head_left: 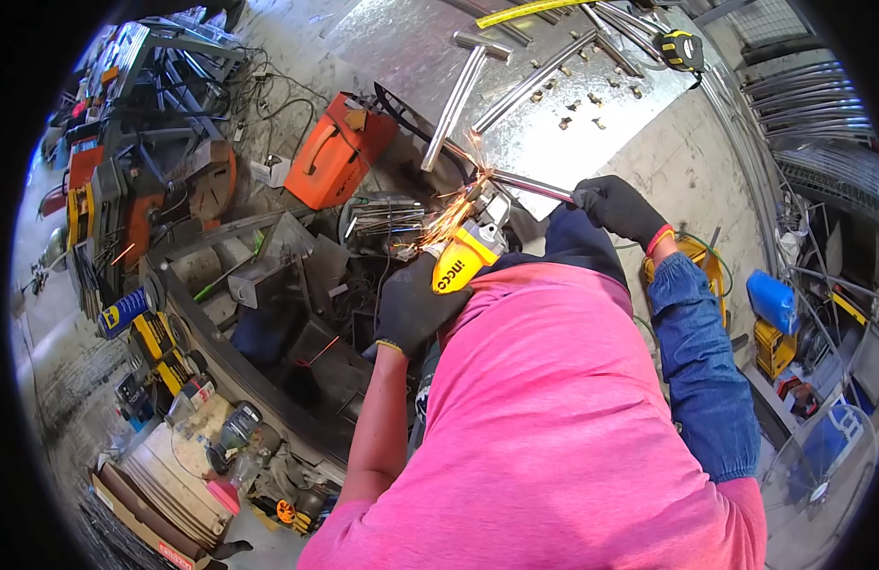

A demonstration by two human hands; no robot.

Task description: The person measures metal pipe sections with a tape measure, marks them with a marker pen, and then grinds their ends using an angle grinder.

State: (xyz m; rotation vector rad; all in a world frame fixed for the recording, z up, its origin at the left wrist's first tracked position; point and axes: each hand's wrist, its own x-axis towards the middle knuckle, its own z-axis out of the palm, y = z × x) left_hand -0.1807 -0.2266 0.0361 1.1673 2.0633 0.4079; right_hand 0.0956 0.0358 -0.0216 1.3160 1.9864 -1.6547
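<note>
My left hand [413,306], in a dark work glove, is closed around the back of a yellow angle grinder [468,256]. Orange sparks [451,217] fly from the grinder's head toward the lower left. Its disc is mostly hidden by the sparks and the tool. My right hand [622,209], also gloved, grips the near end of a thin metal tube [532,185]. The tube's far end meets the grinder's head where the sparks start. Just beyond lies a shiny metal sheet [553,142] with metal tubes on it, one a T-shaped piece [458,100].
An orange machine case [340,152] stands left of the sheet. Several small brass-coloured pieces [591,100] and a tape measure [681,50] lie on the sheet. A dark metal frame [240,351] with scrap is at left. A blue container [772,302] sits at right.
</note>
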